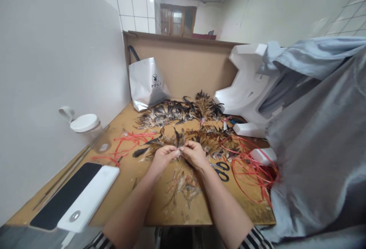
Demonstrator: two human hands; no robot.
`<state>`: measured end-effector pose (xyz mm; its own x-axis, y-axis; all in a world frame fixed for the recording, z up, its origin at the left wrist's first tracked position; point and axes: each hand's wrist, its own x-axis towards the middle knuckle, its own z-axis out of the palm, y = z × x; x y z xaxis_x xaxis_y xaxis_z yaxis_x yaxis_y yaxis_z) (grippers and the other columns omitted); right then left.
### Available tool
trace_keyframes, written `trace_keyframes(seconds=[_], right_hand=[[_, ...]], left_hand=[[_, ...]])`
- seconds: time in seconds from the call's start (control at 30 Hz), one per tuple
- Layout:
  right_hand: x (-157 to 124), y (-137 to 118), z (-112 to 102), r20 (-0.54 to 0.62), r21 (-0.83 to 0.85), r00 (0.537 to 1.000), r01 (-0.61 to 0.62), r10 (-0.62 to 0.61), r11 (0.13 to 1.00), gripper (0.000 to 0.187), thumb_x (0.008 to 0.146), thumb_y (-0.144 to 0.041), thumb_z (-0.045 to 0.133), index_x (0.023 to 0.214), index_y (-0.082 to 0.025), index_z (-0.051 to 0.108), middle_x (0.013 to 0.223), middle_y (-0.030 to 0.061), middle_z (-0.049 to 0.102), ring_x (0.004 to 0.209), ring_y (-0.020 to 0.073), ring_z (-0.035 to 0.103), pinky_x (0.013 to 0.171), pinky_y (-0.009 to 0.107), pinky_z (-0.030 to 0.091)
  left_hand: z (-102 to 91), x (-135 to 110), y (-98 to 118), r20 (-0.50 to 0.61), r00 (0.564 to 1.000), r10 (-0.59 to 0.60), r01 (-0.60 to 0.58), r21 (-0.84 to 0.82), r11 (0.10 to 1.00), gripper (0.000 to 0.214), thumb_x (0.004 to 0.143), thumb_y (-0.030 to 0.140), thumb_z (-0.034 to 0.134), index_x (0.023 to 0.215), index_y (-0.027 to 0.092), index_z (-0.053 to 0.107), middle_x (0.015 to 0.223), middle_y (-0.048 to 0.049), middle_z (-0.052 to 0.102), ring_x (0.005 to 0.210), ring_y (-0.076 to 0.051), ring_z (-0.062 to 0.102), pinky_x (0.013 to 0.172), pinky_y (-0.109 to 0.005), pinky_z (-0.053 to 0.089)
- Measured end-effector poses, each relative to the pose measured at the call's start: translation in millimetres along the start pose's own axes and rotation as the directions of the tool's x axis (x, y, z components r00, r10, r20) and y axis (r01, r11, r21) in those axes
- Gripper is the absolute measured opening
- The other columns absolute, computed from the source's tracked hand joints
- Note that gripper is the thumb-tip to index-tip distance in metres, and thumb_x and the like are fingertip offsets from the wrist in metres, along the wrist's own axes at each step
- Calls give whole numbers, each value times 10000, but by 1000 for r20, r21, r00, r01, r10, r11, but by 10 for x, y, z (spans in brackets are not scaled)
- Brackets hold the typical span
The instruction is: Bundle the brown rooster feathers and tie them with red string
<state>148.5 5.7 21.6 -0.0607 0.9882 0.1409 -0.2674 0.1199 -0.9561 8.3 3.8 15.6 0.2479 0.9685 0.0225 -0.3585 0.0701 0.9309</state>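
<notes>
Both my hands meet over the middle of the wooden table (131, 195), fingertips pinched together. My left hand (165, 155) and my right hand (195, 154) close on the base of a small dark feather (178, 136) that points up and away from me. Just beyond my fingers lies a spread of brown and black feathers (206, 139). Small loose feathers (184, 188) lie between my forearms. Black-handled scissors (222, 171) rest right of my right wrist, their blades partly hidden behind it.
Red plastic strips lie at left (126, 146) and in a tangle at right (254, 169). A phone (68, 195), a white power bank (91, 195) and a lidded jar (88, 127) stand left. Behind are a feather pile (171, 112), a silver bag (147, 85) and a white plastic frame (246, 85).
</notes>
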Motion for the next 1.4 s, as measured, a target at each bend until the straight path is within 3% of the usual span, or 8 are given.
trace_keyframes(seconds=[0.17, 0.3, 0.43, 0.53, 0.73, 0.87, 1.2, 1.4], right_hand=[[-49, -28, 29, 93, 73, 994, -56, 49, 996, 221, 600, -327, 689, 632, -178, 529, 486, -41, 500, 411, 73, 395, 432, 205, 280], [-59, -55, 44, 38, -179, 994, 112, -107, 977, 167, 629, -315, 645, 626, -176, 551, 535, -31, 503, 461, 84, 410, 468, 215, 315], [-117, -146, 99, 68, -559, 916, 363, -395, 746, 98, 663, -237, 573, 591, -173, 556, 603, -8, 488, 582, 109, 440, 558, 228, 350], [-153, -178, 138, 93, -617, 892, 400, -442, 677, 100, 678, -225, 557, 591, -177, 557, 610, -9, 467, 588, 110, 428, 561, 228, 345], [-124, -32, 178, 31, -196, 989, 147, -144, 969, 187, 632, -325, 642, 601, -173, 537, 535, -32, 483, 480, 83, 393, 481, 217, 313], [-129, 41, 216, 140, 140, 989, -69, 50, 988, 248, 590, -336, 692, 588, -172, 506, 444, -59, 419, 409, 57, 324, 430, 201, 246], [-99, 70, 242, -97, -12, 995, 32, -33, 999, 290, 575, -372, 709, 667, -177, 515, 497, -69, 464, 432, 63, 373, 434, 196, 283], [-106, 77, 264, -93, 170, 995, -7, 23, 985, 284, 586, -345, 700, 575, -172, 476, 455, -69, 449, 409, 62, 377, 439, 204, 291]], left_hand=[[13, -57, -13, 146, 987, -66, 96, -207, 974, 185, 579, 212, 731, 690, 128, 608, 627, -17, 604, 581, -78, 541, 571, -190, 411], [19, -64, 11, -32, 999, 3, -5, -54, 999, 229, 550, 253, 746, 690, 128, 614, 607, -4, 607, 512, -65, 512, 532, -189, 400], [18, -68, 66, -193, 962, 191, -170, 120, 978, 266, 503, 277, 761, 674, 129, 621, 577, 13, 593, 505, -75, 497, 520, -200, 396], [-6, -67, 80, -174, 953, 247, -214, 186, 959, 231, 551, 308, 730, 634, 126, 613, 531, 18, 557, 476, -69, 459, 483, -196, 372], [-72, -54, 45, -29, 995, 97, -99, -60, 993, 219, 606, 288, 705, 657, 115, 581, 544, 1, 554, 451, -53, 447, 456, -180, 335], [-99, -69, 62, 91, 996, -22, 43, -227, 973, 231, 565, 241, 736, 647, 108, 567, 585, -20, 562, 492, -58, 477, 454, -170, 332], [-16, -60, 40, -150, 958, 245, -216, 186, 958, 219, 592, 308, 698, 645, 126, 590, 486, 27, 522, 422, -56, 432, 428, -179, 328], [-24, -46, -30, -142, 973, 180, -168, 94, 981, 234, 624, 331, 682, 684, 131, 576, 497, 22, 545, 410, -56, 450, 430, -178, 338]])
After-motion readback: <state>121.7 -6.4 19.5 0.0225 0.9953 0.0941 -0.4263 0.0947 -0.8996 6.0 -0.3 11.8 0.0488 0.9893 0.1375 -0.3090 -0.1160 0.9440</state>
